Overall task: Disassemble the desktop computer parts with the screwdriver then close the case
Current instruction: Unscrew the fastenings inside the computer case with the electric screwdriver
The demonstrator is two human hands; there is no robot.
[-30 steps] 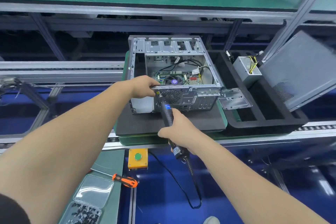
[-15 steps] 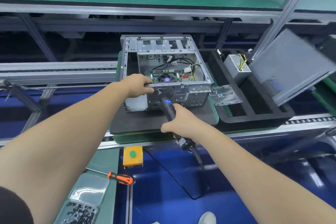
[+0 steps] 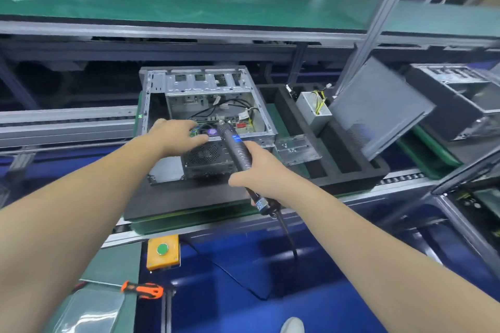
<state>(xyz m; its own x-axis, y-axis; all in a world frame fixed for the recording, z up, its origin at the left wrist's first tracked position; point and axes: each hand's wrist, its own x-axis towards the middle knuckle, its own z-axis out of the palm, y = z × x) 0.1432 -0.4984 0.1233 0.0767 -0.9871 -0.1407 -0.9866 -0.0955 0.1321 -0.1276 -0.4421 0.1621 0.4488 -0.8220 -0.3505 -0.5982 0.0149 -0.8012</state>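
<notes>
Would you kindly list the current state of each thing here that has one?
Computer case: open, side panel off.
Side panel: removed, leaning tilted.
Power supply: out, in black tray.
Electric screwdriver: gripped by right hand.
Left hand: resting on case edge.
Orange screwdriver: lying unused.

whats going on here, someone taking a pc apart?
Yes. A person is stripping an open desktop case on a conveyor line. The right hand grips a corded electric screwdriver, its tip over the case's near edge. The left hand rests on that edge. A power supply sits in the black tray alongside.
</notes>
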